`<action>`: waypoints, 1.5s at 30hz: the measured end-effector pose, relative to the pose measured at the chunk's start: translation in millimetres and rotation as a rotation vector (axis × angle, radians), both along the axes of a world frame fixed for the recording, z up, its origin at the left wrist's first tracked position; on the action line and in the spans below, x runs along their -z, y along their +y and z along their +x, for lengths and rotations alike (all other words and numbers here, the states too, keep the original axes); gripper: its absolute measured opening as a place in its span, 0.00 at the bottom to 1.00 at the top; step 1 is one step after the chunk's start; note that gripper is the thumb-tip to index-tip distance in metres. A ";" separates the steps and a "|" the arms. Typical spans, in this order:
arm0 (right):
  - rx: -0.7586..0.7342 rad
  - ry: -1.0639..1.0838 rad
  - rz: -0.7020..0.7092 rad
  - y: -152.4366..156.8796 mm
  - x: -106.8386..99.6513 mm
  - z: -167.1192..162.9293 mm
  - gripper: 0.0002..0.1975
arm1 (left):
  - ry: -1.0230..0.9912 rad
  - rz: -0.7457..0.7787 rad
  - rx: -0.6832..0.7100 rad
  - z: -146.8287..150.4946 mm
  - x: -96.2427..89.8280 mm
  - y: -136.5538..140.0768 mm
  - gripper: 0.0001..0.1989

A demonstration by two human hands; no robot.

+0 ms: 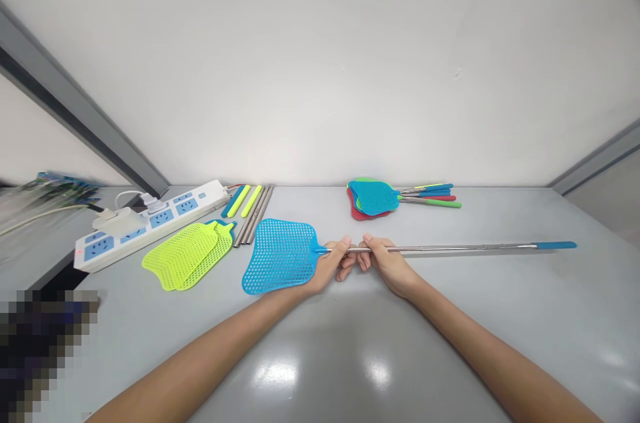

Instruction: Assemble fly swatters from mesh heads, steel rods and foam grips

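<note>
A blue fly swatter (281, 256) with a long extended metal rod lies sideways across both hands, above the grey tabletop. Its perforated head is on the left and its blue grip on the far right. My left hand (338, 261) pinches the rod just beside the head. Close by, my right hand (383, 259) has its fingers closed round the same rod, a small gap from the left. Left of the head lie yellow-green swatter heads (187, 255), partly over a blue one. Behind them rest loose metal rods (255, 217), yellow grips (239, 201) and a blue grip (232, 201).
Several swatters in blue, red and green (373, 197) are stacked near the back wall. A white power strip (150, 226) with plugs and cables stands at the left. Grey frame posts flank the table (475, 303). A blurred bundle (65, 199) shows at far left.
</note>
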State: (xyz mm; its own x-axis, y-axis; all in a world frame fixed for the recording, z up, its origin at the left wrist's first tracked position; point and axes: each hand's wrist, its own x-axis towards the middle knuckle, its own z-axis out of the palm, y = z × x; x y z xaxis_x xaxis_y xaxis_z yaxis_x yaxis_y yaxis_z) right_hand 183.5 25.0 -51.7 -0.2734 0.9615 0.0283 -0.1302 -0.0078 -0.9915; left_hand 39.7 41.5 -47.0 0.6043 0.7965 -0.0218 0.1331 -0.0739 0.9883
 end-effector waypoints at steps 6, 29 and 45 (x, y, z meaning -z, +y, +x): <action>0.006 0.042 -0.063 -0.7 -4.7 1.4 0.24 | 0.005 0.000 -0.056 -1.4 -1.7 0.3 0.26; 0.018 0.218 -0.106 -0.8 -7.1 2.7 0.23 | -0.167 0.058 -0.052 -7.0 -9.6 -2.2 0.21; -0.026 0.176 -0.088 0.1 -7.2 4.2 0.21 | -0.113 0.032 -0.035 -3.9 -8.2 -2.2 0.25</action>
State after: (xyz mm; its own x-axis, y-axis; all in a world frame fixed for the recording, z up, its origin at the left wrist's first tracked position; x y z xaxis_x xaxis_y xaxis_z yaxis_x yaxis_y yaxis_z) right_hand 187.7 25.1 -44.5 -0.2968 0.9549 -0.0059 -0.3003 -0.0993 -0.9487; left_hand 35.8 39.3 -38.7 0.5732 0.8164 0.0704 0.0237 -0.1024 0.9945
